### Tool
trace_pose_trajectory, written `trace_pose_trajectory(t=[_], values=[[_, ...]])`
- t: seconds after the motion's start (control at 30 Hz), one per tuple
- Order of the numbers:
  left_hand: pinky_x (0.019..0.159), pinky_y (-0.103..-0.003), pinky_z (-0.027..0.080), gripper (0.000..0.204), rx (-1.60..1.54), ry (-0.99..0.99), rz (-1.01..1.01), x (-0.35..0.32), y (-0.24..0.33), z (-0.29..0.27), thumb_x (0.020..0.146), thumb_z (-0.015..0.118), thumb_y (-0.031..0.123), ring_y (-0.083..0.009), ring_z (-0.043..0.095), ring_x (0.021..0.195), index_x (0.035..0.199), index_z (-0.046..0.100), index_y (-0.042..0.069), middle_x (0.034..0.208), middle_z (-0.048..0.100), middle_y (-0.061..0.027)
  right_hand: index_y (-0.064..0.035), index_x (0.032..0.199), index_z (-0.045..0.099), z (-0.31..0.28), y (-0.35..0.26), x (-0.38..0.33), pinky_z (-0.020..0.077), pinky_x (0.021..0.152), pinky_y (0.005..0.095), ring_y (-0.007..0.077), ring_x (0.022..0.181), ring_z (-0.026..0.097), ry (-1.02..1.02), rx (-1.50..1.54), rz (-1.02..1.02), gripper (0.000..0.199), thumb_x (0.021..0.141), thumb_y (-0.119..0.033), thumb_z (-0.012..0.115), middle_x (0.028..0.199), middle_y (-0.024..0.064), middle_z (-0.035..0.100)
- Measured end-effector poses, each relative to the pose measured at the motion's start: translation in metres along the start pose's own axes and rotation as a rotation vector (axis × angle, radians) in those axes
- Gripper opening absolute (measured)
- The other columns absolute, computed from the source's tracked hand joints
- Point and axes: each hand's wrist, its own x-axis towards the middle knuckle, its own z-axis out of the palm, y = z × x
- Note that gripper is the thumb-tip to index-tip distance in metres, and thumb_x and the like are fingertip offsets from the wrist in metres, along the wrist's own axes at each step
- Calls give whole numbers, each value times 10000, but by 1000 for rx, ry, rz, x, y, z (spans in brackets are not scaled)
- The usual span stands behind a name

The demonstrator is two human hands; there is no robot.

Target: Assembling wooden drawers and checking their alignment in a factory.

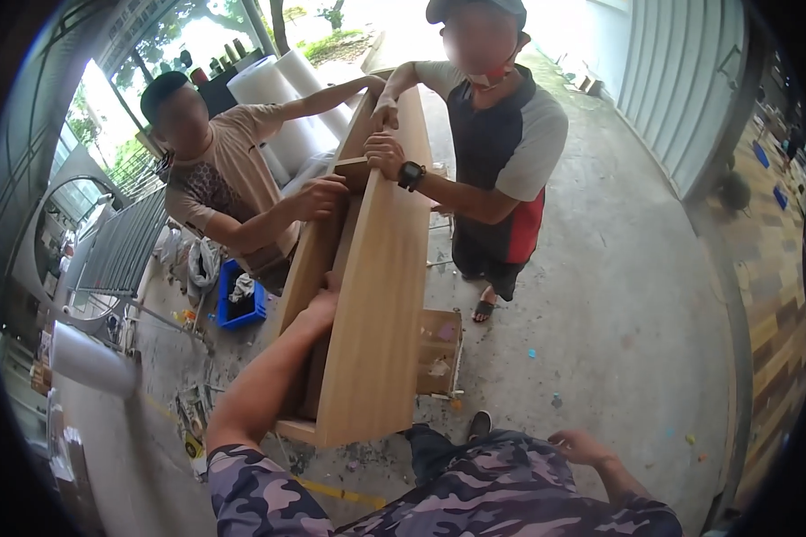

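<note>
A long, pale wooden box [374, 331], like a narrow trough with an open top, stretches away from me. My left hand [322, 309] reaches down into its channel, against the inside of the long right wall; its fingers are mostly hidden there. Lower right, my right hand [582, 445] is held beside my body, fingers apart and holding nothing. Farther along the box, a small wooden crosspiece [354, 170] sits across the opening. The co-worker on the left has a hand [321, 197] at that piece, and the other co-worker's hand [385, 154] rests on the right wall's top edge.
Beneath the box at right stands a cardboard carton [439, 353]. A blue crate [242, 309] with dark contents is on the floor at left. White wrap rolls [273, 112] stand behind the left co-worker, and another roll [94, 360] lies at far left. The two co-workers flank the box's far half.
</note>
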Motion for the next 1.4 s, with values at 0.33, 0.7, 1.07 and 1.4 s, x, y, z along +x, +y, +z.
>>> trace_pose_trajectory(t=[0.33, 0.7, 1.07, 1.4], values=[[699, -662, 598, 491, -448, -321, -201, 26, -3, -30, 972, 460, 187, -563, 696, 783, 1364, 530, -100, 1099, 543, -511, -80, 1643, 257, 46, -85, -72, 277, 1259, 458, 419, 1520, 323, 11, -77, -339, 1003, 789, -205, 768, 1686, 193, 272], [836, -610, 607, 624, -377, -324, -20, 3, -23, -20, 1002, 483, 240, -568, 707, 815, 1487, 343, -127, 1121, 577, -510, -104, 1655, 215, 38, -83, -35, 98, 1270, 621, 415, 1601, 131, -135, -324, -466, 1043, 850, -492, 754, 1728, 191, 118], [1063, -581, 517, 541, -579, -440, -179, 34, 3, -150, 1019, 459, 289, -573, 680, 1038, 1470, 498, -7, 1283, 584, -431, -168, 1646, 279, 22, -50, -28, 110, 1272, 551, 301, 1603, 187, -182, -360, -462, 908, 878, -422, 691, 1738, 101, 174], [1128, -546, 447, 480, -499, -452, -154, 34, 4, -155, 1020, 465, 306, -477, 708, 1067, 1372, 618, 18, 1240, 673, -335, -163, 1650, 260, 30, -73, -33, 144, 1268, 540, 322, 1582, 226, -87, -256, -461, 892, 887, -366, 674, 1719, 107, 229]])
